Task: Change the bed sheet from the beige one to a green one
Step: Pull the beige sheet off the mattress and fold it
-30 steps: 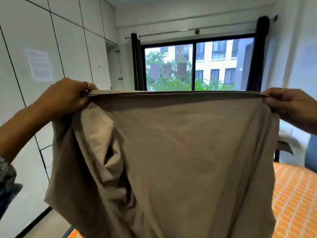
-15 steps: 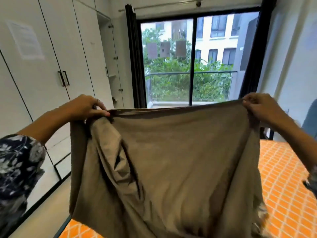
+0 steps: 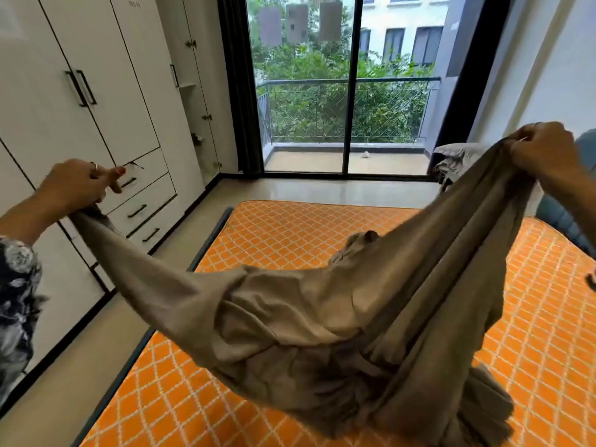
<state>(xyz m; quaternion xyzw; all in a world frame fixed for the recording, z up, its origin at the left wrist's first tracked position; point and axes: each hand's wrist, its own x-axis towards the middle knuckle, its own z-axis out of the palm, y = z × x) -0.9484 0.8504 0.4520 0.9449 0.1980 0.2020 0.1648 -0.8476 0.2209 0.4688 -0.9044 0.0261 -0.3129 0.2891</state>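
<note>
The beige sheet (image 3: 322, 317) has been stripped from the mattress (image 3: 290, 240) and is held spread between both hands above the orange quilted surface. The step in hand is judged to be the folding or gathering of the removed sheet before it is set aside.

For this step to be done well, the two held ends should be kept level and pulled taut so that the sagging middle is lifted clear of the mattress. The ends should then be brought together edge to edge, with the bunched folds at the centre shaken out first. A firm grip should be kept at both ends, since the fabric is limp and is likely to slip if slack is allowed on one side.

The left hand (image 3: 75, 185) is closed around one gathered end of the sheet, with the index finger extended forward and free of the cloth. The right hand (image 3: 545, 150) is held higher, with its fingers curled over the other bunched end, which is gripped firmly.

The sheet hangs in a deep curve between the hands; its lowest folds appear to rest on or just above the mattress at the lower right, though contact cannot be confirmed. No green sheet can be identified in view. A wardrobe (image 3: 96, 91) stands to the left and a glass door (image 3: 348, 91) lies ahead
</note>
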